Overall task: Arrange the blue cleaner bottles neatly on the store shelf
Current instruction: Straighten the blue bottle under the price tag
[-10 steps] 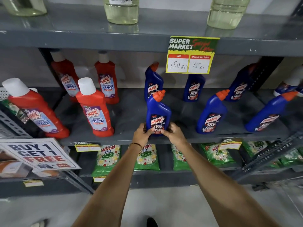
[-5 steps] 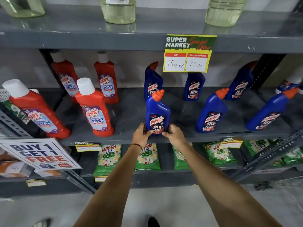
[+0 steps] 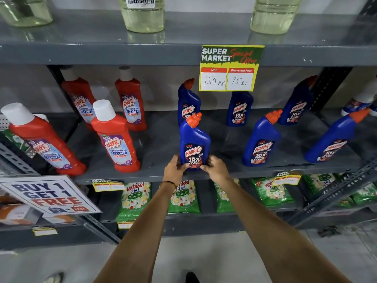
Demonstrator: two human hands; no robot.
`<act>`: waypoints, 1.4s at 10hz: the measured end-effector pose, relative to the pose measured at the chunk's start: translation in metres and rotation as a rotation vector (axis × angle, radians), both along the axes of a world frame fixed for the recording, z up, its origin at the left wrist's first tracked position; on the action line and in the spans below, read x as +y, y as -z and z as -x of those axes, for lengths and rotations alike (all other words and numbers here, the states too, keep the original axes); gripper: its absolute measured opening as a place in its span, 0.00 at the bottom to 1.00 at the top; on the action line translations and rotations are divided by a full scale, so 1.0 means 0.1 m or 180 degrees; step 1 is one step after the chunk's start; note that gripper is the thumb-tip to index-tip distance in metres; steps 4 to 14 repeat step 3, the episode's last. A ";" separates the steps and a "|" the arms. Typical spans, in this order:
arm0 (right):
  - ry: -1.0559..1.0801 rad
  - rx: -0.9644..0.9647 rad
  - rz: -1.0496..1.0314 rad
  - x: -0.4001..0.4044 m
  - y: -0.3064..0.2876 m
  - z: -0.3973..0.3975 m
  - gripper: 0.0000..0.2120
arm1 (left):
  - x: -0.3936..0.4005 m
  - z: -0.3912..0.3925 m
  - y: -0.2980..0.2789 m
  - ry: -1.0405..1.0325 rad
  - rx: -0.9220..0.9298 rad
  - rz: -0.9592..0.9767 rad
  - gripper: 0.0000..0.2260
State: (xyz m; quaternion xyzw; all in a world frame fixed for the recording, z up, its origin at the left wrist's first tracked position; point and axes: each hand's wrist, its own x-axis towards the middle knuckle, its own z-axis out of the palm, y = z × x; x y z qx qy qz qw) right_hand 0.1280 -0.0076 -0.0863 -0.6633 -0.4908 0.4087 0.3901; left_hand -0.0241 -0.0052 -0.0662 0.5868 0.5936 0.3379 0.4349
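- Shelf: grey metal, middle tier, before you.
- Red bottles: four, on its left half.
- Blue bottles: five more, spread behind and to the right.
- Front blue bottle: upright at the shelf's front edge.
- Your left hand and right hand: both clasp its base.

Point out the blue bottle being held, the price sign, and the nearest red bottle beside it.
Held blue bottle [image 3: 193, 139]: head view, upper body.
Price sign [image 3: 229, 68]: head view, centre.
Nearest red bottle [image 3: 115, 144]: head view, label.
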 end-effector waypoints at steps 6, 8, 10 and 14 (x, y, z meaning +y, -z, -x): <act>0.0336 -0.0424 0.0052 -0.26 -0.18 0.02 0.21 | -0.17 0.06 -0.02 -0.0021 0.0392 0.0100 0.21; 0.0336 -0.0424 0.0052 -0.26 -0.18 0.02 0.21 | -0.17 0.06 -0.02 -0.0021 0.0392 0.0100 0.21; 0.0336 -0.0424 0.0052 -0.26 -0.18 0.02 0.21 | -0.17 0.06 -0.02 -0.0021 0.0392 0.0100 0.21; 0.0336 -0.0424 0.0052 -0.26 -0.18 0.02 0.21 | -0.17 0.06 -0.02 -0.0021 0.0392 0.0100 0.21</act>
